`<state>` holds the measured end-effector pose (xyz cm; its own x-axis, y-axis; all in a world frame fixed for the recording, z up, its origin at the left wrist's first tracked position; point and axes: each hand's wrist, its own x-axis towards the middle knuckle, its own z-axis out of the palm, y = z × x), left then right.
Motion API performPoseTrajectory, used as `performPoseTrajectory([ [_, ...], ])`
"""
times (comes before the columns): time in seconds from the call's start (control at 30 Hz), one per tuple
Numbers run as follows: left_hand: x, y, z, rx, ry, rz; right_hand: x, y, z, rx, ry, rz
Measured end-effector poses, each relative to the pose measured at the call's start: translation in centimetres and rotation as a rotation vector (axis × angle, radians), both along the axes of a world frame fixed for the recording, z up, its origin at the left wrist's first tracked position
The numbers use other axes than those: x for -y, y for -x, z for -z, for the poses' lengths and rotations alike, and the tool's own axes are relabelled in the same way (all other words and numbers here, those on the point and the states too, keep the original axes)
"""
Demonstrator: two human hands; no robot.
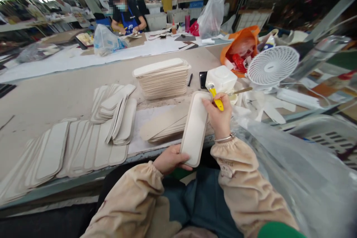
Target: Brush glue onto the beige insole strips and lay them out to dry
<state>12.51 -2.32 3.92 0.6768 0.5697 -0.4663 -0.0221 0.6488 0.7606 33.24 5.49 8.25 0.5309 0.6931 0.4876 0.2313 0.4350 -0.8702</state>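
Observation:
Tilted above the table edge in front of me is a long pale panel (195, 130) with rounded corners and a raised middle. My left hand (173, 159) grips its lower end, thumb on top. My right hand (221, 115) is closed round a yellow-handled tool (219, 101), its fingertips touching the panel's upper right edge. The tool's short head points up and away; its kind is unclear. Partly behind the panel lies a fanned pile of flat beige pieces (166, 123). Beyond it stands a tall neat stack of similar panels (163, 81).
More panels (52, 152) lie overlapping at left, with another cluster (119, 111) beside them. At right are a white tub (221, 78), a phone (203, 80), a white fan (273, 66) and an orange bag (242, 46). A masked co-worker (128, 16) sits across the table.

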Motion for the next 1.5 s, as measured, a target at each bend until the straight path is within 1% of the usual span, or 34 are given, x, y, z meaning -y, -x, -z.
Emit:
performPoseTrajectory([
  [0.23,0.1,0.3,0.0,0.123,0.08,0.003,-0.1,-0.2,0.2,-0.009,0.028,0.004],
  [0.3,0.1,0.2,0.1,0.111,0.06,0.008,-0.1,-0.2,0.2,-0.005,0.033,0.017],
  [0.47,0.3,-0.1,0.1,0.011,-0.002,0.022,0.2,-0.2,0.0,0.031,0.048,0.058],
  [0.6,0.4,-0.2,0.2,0.005,-0.012,0.052,0.4,-0.1,-0.3,0.094,0.087,0.111],
  [0.87,0.5,-0.3,0.0,0.005,-0.048,0.056,0.4,-0.1,0.2,0.053,0.103,0.097],
  [1.1,0.4,-0.1,0.4,0.025,-0.07,0.093,0.8,0.2,-0.4,0.073,0.098,0.115],
  [1.2,0.3,-0.2,0.6,0.021,-0.078,0.091,0.8,0.3,-0.6,0.069,0.109,0.118],
  [1.33,0.6,0.0,0.8,0.024,-0.13,0.06,1.1,0.2,-0.8,0.068,0.119,0.11],
  [1.4,0.8,0.5,0.7,0.023,-0.178,0.008,1.4,-0.1,-1.0,0.061,0.125,0.085],
  [1.47,0.9,1.7,0.1,0.025,-0.21,-0.077,1.6,-0.5,-1.0,0.062,0.138,0.066],
  [1.5,0.8,2.4,-0.5,0.025,-0.218,-0.123,1.7,-0.7,-1.1,0.059,0.141,0.063],
])
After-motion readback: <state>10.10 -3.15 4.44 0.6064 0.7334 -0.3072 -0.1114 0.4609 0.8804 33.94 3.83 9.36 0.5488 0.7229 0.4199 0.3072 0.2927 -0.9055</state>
